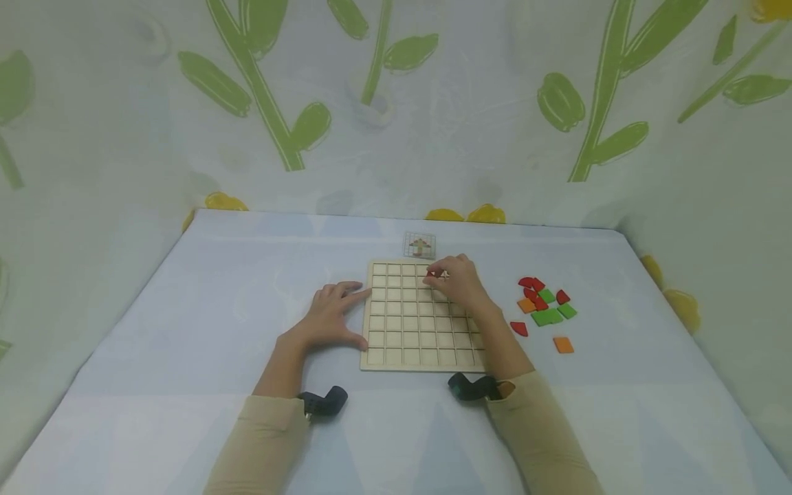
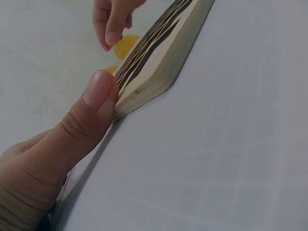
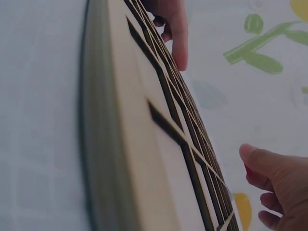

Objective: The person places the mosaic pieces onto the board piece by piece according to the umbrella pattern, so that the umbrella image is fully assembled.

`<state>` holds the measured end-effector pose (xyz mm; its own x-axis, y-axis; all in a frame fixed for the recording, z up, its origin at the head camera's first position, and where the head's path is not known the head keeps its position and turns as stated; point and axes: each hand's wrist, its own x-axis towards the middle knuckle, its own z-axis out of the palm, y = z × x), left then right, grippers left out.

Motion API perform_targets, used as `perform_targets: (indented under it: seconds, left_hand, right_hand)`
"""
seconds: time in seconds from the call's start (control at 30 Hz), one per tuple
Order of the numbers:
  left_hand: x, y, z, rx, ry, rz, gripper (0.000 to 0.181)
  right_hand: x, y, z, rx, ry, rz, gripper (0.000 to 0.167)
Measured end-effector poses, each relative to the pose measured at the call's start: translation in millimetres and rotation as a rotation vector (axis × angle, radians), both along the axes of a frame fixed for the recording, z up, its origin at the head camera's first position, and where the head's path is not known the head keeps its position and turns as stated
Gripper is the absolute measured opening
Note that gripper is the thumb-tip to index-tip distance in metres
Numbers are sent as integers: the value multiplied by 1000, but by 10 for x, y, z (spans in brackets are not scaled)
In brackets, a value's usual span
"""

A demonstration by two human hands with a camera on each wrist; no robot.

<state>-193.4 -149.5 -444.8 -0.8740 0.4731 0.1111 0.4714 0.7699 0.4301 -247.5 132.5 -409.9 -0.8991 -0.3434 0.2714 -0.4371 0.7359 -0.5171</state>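
A wooden grid board [image 1: 394, 322] lies flat on the table. My left hand [image 1: 331, 314] is beside its left edge with fingers spread. In the left wrist view the thumb [image 2: 98, 91] rests against the board's side near a corner. Over the far part of the grid, my right hand [image 1: 460, 283] pinches a small red piece [image 3: 249, 175] between thumb and fingertips. Most of that piece is hidden, so I cannot tell its full shape. A small card [image 1: 419, 245] with a gridded picture lies just beyond the board.
Right of the board lie loose flat pieces: several red quarter-circles [image 1: 519, 328], green parallelograms [image 1: 547, 317] and orange squares [image 1: 563, 344]. The white table [image 1: 185, 309] meets a leaf-patterned backdrop [image 1: 433, 151] at the back and sides.
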Motion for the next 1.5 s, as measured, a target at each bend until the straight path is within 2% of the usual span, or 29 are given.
perform_targets:
  seconds: [0.27,0.53,0.93,1.23,1.5]
  left_hand:
    - [-9,-12,-16,11,1,2,104]
    - [-8,-6,-12,12,-7,10,103]
    - [-7,-4,-12,20,-23,18,103]
    - [-19,-7,-15,26,-16,18,103]
    - [-19,-2,-20,27,-10,15,102]
  right_hand:
    - [-34,-23,-113,-87,-64,-8,24]
    - [-73,-9,-244,-111,-101,-35,24]
    - [-31,-4,-254,-39,-118,-39,25]
    - [3,-10,-250,-83,-166,-86,29]
    - [37,0,-262,-102,-107,-60,30]
